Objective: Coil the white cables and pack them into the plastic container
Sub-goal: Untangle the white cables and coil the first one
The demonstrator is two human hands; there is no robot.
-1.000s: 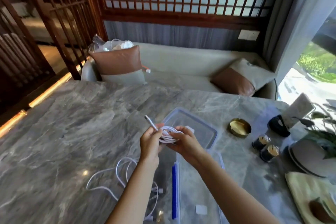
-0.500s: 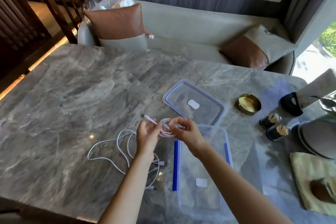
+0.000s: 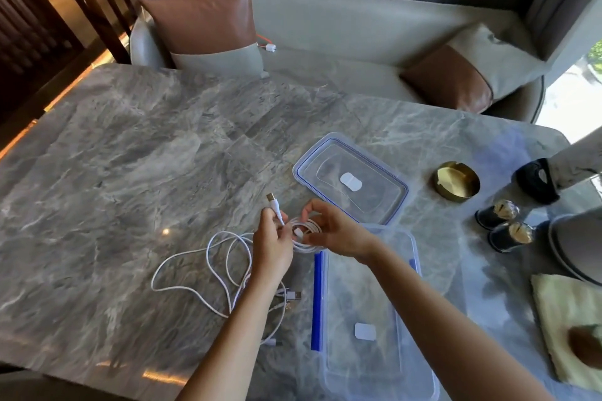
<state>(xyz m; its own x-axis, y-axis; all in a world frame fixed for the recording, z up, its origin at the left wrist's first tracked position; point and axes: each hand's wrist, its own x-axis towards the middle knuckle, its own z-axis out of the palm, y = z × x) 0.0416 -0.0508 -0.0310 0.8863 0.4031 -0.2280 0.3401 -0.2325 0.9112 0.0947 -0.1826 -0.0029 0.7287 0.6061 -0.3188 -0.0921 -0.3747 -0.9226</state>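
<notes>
A small coil of white cable [image 3: 308, 233] is held between both hands above the marble table. My left hand [image 3: 272, 242] pinches the cable just below its plug end [image 3: 273, 202], which sticks up and away. My right hand [image 3: 335, 231] grips the coil from the right. The clear plastic container [image 3: 368, 306] with blue clips lies just below my right wrist, with nothing inside that I can see. More white cable [image 3: 208, 270] lies loose and tangled on the table under my left forearm, its plugs near the container's left edge.
The container's clear lid [image 3: 350, 177] lies flat beyond the hands. A brass ashtray [image 3: 456, 177], two small dark jars [image 3: 503, 225], a dark holder [image 3: 536, 179] and a yellow-green cloth [image 3: 566, 319] stand at the right. A sofa with cushions [image 3: 203, 23] is behind the table.
The view has tilted down toward the table. Both hands with the coil have lowered toward the tabletop, near the container's far-left corner. The loose cable has stayed put.
</notes>
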